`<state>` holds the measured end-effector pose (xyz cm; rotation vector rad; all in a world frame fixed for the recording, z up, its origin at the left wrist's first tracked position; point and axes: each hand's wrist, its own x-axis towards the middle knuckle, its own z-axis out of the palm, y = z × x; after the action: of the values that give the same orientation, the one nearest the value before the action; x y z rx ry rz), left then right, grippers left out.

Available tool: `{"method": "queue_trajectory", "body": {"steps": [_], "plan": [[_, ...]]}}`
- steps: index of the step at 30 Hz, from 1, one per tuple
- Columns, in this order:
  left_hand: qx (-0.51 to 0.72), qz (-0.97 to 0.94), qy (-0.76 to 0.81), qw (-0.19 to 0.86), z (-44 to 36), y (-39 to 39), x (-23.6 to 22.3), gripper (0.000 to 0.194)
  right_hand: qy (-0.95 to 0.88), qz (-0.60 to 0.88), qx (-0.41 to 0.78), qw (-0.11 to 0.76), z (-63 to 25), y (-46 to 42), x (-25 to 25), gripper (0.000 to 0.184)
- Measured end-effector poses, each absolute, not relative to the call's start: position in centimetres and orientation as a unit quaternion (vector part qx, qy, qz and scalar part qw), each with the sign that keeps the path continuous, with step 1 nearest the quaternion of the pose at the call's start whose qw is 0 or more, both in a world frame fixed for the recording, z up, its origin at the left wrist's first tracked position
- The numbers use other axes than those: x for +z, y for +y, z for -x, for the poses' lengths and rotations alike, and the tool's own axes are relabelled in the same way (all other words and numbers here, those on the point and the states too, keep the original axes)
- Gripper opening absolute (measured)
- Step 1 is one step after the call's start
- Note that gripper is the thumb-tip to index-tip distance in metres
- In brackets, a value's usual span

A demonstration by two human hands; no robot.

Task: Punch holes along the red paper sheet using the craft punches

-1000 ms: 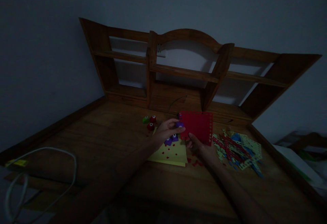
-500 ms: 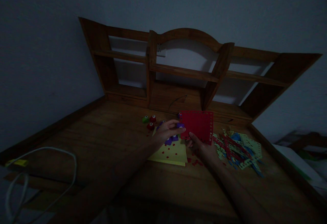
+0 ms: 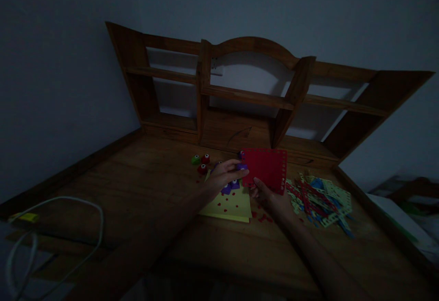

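Note:
My right hand (image 3: 269,196) grips a red sheet of paper (image 3: 266,166) by its lower edge, thumb on top. Small punched holes run along the sheet's edges, clearest down the right side. At the sheet's left edge, my left hand (image 3: 224,176) is closed on a purple craft punch (image 3: 242,167), which is partly hidden by the fingers. Below the hands lies yellow paper (image 3: 233,212) with small red cut-outs on it. More purple punches (image 3: 235,184) rest on that paper, partly covered by my left hand.
Two red punches (image 3: 202,169) and a green punch (image 3: 195,159) stand left of the hands. On the right lies a heap of perforated paper strips (image 3: 318,200). A wooden shelf unit (image 3: 240,131) backs the desk. A white cable (image 3: 102,218) loops at the left.
Both hands, the punch and the red sheet stay almost in place. The view has shifted very slightly.

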<state>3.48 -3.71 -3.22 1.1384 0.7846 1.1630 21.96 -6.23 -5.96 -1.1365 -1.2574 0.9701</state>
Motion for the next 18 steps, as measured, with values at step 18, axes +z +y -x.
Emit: {"method": "queue_trajectory", "body": {"steps": [18], "plan": [[0.511,-0.514,0.334,0.603,-3.4,-3.7,-3.4,0.041,-0.548,0.462,0.423,0.555,-22.0,-7.0,-4.3,0.030]]}}
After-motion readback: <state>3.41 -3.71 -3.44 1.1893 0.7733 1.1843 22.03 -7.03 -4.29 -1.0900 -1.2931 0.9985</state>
